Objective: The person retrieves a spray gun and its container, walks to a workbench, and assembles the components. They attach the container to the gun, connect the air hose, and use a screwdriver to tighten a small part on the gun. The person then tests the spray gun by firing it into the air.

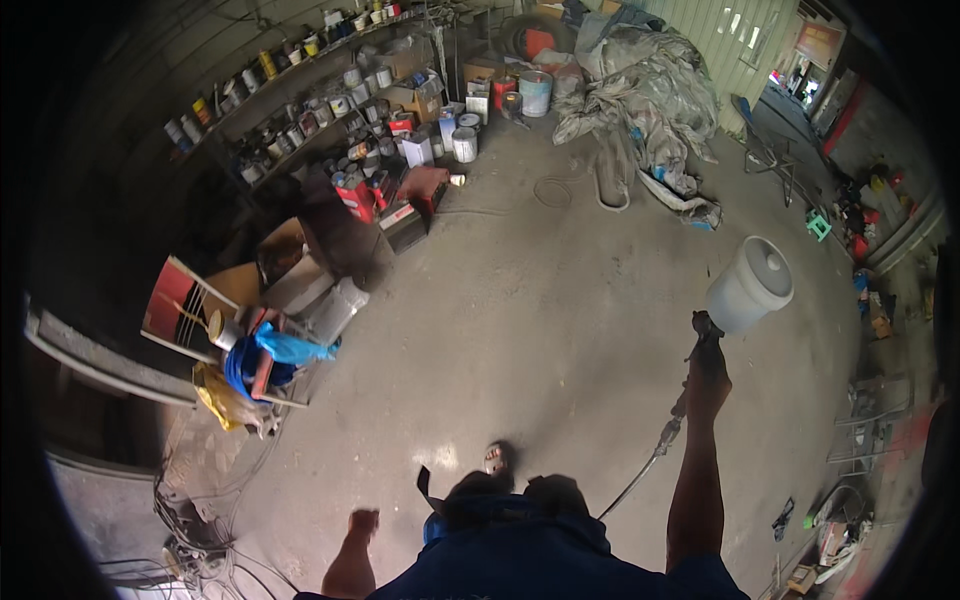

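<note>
In my right hand is a dark spray gun, held out ahead of me on the right. My fingers are wrapped round its grip. A large translucent white cup with a round lid sits on the gun, tilted. From the gun's lower end, a metal coupling leads to a thin hose running back toward my legs. My left hand hangs low at my left side, away from any object. Its fingers are small and blurred, so their pose is unclear.
Shelves of cans and bottles line the far left wall. A chair piled with cloths and a can stands left, with cables nearby. Crumpled plastic sheeting lies at the back. A green stool and clutter line the right.
</note>
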`<state>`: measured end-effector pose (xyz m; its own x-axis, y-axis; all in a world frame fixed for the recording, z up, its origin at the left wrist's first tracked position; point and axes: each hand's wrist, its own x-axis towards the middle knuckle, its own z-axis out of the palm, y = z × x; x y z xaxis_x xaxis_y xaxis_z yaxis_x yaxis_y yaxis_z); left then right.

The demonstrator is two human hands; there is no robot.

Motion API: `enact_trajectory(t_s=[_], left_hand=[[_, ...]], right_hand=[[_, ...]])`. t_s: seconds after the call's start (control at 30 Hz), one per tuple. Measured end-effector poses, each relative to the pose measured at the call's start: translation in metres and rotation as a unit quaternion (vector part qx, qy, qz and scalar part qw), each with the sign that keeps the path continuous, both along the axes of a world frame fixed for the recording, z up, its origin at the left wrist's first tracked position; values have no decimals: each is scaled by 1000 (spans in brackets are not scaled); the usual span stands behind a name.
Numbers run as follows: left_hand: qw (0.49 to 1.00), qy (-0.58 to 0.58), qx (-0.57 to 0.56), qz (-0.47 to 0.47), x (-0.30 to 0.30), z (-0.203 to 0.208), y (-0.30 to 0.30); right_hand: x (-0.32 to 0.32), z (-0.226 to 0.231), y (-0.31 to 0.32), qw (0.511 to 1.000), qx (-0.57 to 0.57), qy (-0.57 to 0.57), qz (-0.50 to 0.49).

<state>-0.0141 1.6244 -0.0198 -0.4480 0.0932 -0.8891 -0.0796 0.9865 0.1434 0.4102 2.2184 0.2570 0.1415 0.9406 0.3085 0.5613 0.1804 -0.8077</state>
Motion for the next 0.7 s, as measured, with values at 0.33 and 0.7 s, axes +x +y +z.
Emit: enact_trajectory(t_s=[0.33, 0.7], left_hand=[[736, 357, 545, -185, -229, 116, 704], [940, 105, 69, 318, -354, 8, 831]], right_hand=[[-208, -21, 480, 991, 59, 72, 94], [-562, 57, 1004, 953, 217, 51, 207]])
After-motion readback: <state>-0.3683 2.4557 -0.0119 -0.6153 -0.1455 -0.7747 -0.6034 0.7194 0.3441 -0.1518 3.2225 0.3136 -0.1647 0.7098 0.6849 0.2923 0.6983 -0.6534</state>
